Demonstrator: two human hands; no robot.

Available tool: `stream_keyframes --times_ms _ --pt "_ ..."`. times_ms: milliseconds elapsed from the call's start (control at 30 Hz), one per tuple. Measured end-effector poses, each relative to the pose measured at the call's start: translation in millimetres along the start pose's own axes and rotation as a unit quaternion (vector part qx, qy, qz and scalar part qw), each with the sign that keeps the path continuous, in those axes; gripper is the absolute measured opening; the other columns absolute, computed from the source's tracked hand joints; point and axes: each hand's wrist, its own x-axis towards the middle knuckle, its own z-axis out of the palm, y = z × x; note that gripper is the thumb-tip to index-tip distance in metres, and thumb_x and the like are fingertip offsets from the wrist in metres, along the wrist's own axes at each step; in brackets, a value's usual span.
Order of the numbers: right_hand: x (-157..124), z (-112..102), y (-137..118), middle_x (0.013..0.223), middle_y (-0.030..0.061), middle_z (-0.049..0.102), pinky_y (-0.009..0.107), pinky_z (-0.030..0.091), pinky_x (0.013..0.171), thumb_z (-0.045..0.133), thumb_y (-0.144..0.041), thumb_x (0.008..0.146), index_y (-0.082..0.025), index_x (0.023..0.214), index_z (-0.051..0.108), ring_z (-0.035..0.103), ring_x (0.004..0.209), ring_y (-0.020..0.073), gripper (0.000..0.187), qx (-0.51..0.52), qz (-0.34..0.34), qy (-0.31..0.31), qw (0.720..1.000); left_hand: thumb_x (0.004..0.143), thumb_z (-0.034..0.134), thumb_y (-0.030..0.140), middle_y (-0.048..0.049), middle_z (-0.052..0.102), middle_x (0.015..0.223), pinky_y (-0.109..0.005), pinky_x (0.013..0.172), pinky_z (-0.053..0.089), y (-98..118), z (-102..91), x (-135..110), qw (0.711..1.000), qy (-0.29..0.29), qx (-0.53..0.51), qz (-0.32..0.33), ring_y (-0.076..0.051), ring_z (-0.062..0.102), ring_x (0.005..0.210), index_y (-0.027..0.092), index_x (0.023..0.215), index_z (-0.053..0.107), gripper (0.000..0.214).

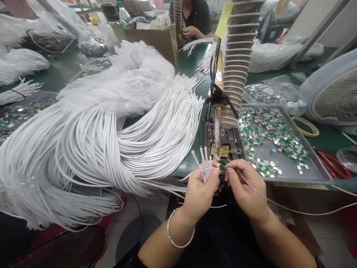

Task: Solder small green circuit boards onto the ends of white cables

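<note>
"While the left hand (199, 194) is gripping a bunch of cables (204, 165), fingers curled, what is the right (247, 186) doing?"

"Pinching thin wire (267, 198), fingertips closed. The board (222, 166) is sitting between both hands, right of frame centre, below the iron (218, 126); soldering is presumably proceeding."

"Next move?"

"Likely holding the joint steady against the tip. The board's long axis is running roughly left-right; the cables are pointing upward."

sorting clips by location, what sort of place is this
Probably an electronics assembly workshop: a soldering iron is mounted tip down over the bench, a tray holds many small circuit boards, and a large mass of white cables lies alongside.
</note>
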Motion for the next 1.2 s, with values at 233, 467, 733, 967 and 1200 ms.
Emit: stream_keyframes --times_ms 233,467,733,967,1200 --pt "-1.5 4.3 -0.3 0.073 -0.0014 0.055 0.020 0.047 0.050 0.051 -0.015 0.085 -0.019 0.086 0.055 0.053 0.053 0.0070 0.006 0.020 0.021 0.006 1.000 0.082 0.057 0.033 0.0063 0.043 0.058 -0.019 0.048 0.031 2.6 0.0 -0.4 1.000 0.007 0.011 0.014 -0.005 0.030 0.045 0.016 0.085 0.056 0.017" --pt "-4.3 6.9 2.0 0.072 -0.0010 0.054 0.021 0.048 0.052 0.051 -0.015 0.085 -0.019 0.085 0.054 0.054 0.057 0.0081 0.005 0.037 0.039 0.002 0.999 0.084 0.055 0.030 0.0083 0.037 0.055 -0.017 0.047 0.028 2.1 -1.2 -2.6 1.000 0.014 0.026 0.000 -0.005 0.029 0.047 0.017 0.089 0.054 0.014" --pt "-6.0 6.7 8.4 0.088 0.0056 0.059 0.030 0.053 0.065 0.045 -0.009 0.085 -0.018 0.102 0.056 0.059 0.075 0.0138 0.022 -0.031 -0.073 0.035 0.996 0.083 0.055 0.025 0.0068 0.043 0.059 -0.015 0.047 0.029 4.8 0.5 -3.0 0.997 0.044 0.053 -0.020 -0.003 0.029 0.047 0.016 0.085 0.055 0.009" --pt "-14.9 11.7 15.8 0.099 0.0083 0.063 0.030 0.058 0.064 0.046 -0.008 0.084 -0.020 0.121 0.048 0.064 0.081 0.0155 0.039 0.024 -0.116 0.088 0.989 0.082 0.057 0.026 0.0068 0.042 0.059 -0.014 0.047 0.029 6.2 0.5 2.2 0.996 0.066 0.037 -0.038 -0.003 0.028 0.047 0.017 0.085 0.057 0.010" --pt "-6.0 9.9 12.6 0.094 0.0077 0.068 0.034 0.059 0.071 0.051 -0.007 0.082 -0.018 0.105 0.057 0.067 0.087 0.0182 0.026 -0.019 -0.178 0.088 0.980 0.081 0.056 0.022 0.0081 0.039 0.054 -0.015 0.048 0.032 12.0 4.4 5.2 0.996 0.077 0.022 -0.038 -0.003 0.027 0.045 0.016 0.082 0.059 0.006"
